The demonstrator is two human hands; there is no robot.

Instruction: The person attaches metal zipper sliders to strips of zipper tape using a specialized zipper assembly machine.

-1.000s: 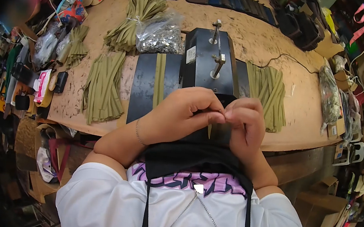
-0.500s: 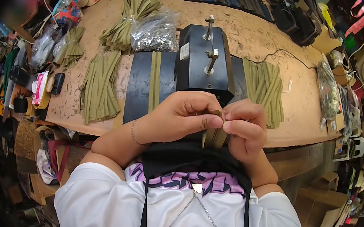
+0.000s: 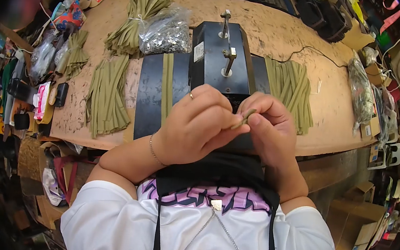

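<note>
My left hand [image 3: 198, 122] and my right hand [image 3: 274, 128] meet in front of the black machine, fingertips pinched together. Between them shows the end of an olive zipper [image 3: 245, 117]; the rest of it is hidden by my hands. Both hands are closed on this end, the left with its back turned up. Just beyond stands the black machine [image 3: 225, 44] with two upright metal posts. One olive zipper strip [image 3: 166, 85] lies on its dark left plate [image 3: 150, 90]. A pile of olive zippers [image 3: 291, 95] lies at its right.
More olive zippers [image 3: 107, 98] lie at the left, with a tied bundle [image 3: 138, 18] behind. Beside that is a clear bag of small metal zipper sliders [image 3: 165, 36]. A black cable [image 3: 310, 49] crosses the table [image 3: 328, 109]. Cardboard boxes [image 3: 355, 224] stand at the lower right.
My left hand has turned so its back faces up. The zipper length that hung below my fingers is out of sight, and a short end shows between my fingertips. The view has shifted slightly.
</note>
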